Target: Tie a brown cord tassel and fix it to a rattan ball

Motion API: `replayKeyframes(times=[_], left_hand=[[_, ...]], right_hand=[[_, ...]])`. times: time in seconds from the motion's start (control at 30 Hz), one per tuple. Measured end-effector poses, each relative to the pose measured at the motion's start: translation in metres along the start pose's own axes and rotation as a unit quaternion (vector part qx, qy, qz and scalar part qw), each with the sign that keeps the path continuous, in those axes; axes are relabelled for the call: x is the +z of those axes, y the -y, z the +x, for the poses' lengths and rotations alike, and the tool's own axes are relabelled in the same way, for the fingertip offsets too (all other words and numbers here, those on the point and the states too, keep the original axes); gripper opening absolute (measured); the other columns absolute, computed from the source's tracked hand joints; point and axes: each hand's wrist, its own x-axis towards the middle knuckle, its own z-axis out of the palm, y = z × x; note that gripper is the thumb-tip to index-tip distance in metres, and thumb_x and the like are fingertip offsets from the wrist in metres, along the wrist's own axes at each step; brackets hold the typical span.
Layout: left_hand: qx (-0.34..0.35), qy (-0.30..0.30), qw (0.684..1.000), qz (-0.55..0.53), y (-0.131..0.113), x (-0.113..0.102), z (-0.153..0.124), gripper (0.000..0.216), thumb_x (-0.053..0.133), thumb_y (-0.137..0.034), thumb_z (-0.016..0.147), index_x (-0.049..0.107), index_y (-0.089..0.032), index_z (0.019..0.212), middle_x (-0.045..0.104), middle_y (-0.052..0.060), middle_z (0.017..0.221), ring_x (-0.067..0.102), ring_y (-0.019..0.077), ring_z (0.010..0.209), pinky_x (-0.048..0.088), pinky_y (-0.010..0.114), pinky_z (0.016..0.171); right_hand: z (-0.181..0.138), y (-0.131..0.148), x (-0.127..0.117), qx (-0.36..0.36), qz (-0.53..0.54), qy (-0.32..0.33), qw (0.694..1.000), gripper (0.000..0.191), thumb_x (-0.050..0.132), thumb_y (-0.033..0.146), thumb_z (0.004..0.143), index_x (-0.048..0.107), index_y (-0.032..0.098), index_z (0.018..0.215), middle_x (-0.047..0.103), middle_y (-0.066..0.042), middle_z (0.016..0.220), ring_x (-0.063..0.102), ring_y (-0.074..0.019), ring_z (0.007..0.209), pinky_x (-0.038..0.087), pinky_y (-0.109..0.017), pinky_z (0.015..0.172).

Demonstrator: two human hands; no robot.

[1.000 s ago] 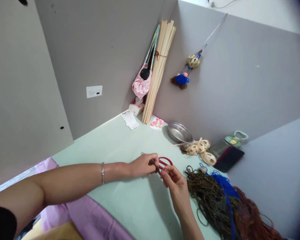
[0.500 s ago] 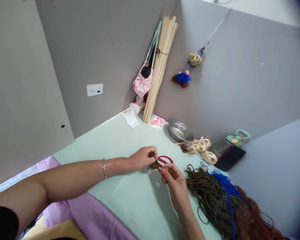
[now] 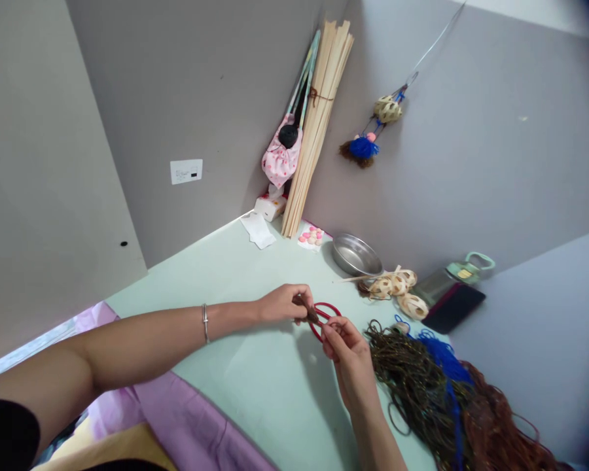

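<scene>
My left hand [image 3: 285, 303] is closed around a small brown yarn tassel [image 3: 313, 314], whose strands point toward the other hand. My right hand [image 3: 346, 347] pinches brown yarn at the tassel's right side, with thumb and forefinger together. Just behind the fingers, red-handled scissors [image 3: 328, 304] lie on the table; their blades are hidden. To the right of my right hand spreads a heap of dark brown-green yarn [image 3: 402, 373], with blue yarn [image 3: 444, 356] and reddish-brown yarn [image 3: 495, 418] beside it.
A metal bowl [image 3: 356, 255], woven balls [image 3: 400, 282], a bottle [image 3: 434, 281] and a dark phone [image 3: 454, 307] stand or lie along the right wall. Wooden strips [image 3: 319, 131] lean in the corner near pink beads [image 3: 311, 236]. A tasselled ornament [image 3: 387, 110] hangs above.
The tassel's loose strands, which hung below my left fingers, are now gathered and point right toward my right hand. Both hands have shifted slightly right in the view.
</scene>
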Motion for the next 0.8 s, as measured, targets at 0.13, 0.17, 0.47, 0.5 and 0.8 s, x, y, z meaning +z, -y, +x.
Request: replayKeyframes(times=[0.13,0.17,0.47,0.5,0.8], left_hand=[[0.009,-0.072,0.997,-0.007,0.002,-0.012,0.008,0.008,0.053,-0.015,0.065,0.054,-0.016,0.073,0.059,-0.001,0.066,0.055,0.0101,0.06,0.043,0.024,0.061],[0.007,-0.074,0.997,-0.008,0.002,-0.012,0.008,0.007,0.053,-0.015,0.066,0.055,-0.015,0.072,0.058,-0.001,0.065,0.055,0.0104,0.06,0.043,0.024,0.062],[-0.041,-0.168,0.98,-0.099,-0.008,-0.003,-0.004,0.024,0.069,-0.023,0.073,0.053,-0.017,0.09,0.058,0.002,0.098,0.064,0.0129,0.086,0.05,0.032,0.087],[-0.061,-0.156,0.98,-0.11,-0.008,-0.001,-0.005,0.029,0.072,-0.024,0.072,0.052,-0.017,0.092,0.057,0.004,0.102,0.064,0.0139,0.088,0.052,0.033,0.086],[-0.062,-0.023,0.996,-0.06,-0.003,0.015,-0.009,0.018,0.066,-0.023,0.075,0.056,-0.015,0.088,0.056,-0.004,0.063,0.049,0.0065,0.045,0.043,0.022,0.047]], right_hand=[[0.002,-0.003,-0.003,0.004,-0.017,-0.006,1.0,0.03,0.081,0.043,0.073,0.065,0.019,0.084,0.045,0.007,0.058,0.032,-0.0056,0.048,0.022,-0.02,0.045],[0.002,-0.004,-0.003,0.008,-0.036,-0.001,0.999,0.031,0.08,0.043,0.073,0.065,0.019,0.085,0.044,0.007,0.058,0.032,-0.0059,0.048,0.022,-0.02,0.045],[0.004,-0.001,-0.008,0.068,-0.008,-0.018,0.997,0.035,0.083,0.044,0.069,0.063,0.018,0.079,0.048,0.007,0.052,0.03,-0.004,0.043,0.017,-0.02,0.043],[0.005,0.0,-0.008,0.069,0.01,-0.035,0.997,0.036,0.084,0.044,0.066,0.063,0.018,0.079,0.05,0.007,0.053,0.031,-0.0037,0.042,0.018,-0.019,0.043],[0.001,-0.006,0.004,0.036,-0.056,0.027,0.997,0.035,0.079,0.047,0.073,0.061,0.02,0.085,0.047,0.008,0.053,0.033,-0.0059,0.043,0.023,-0.019,0.042]])
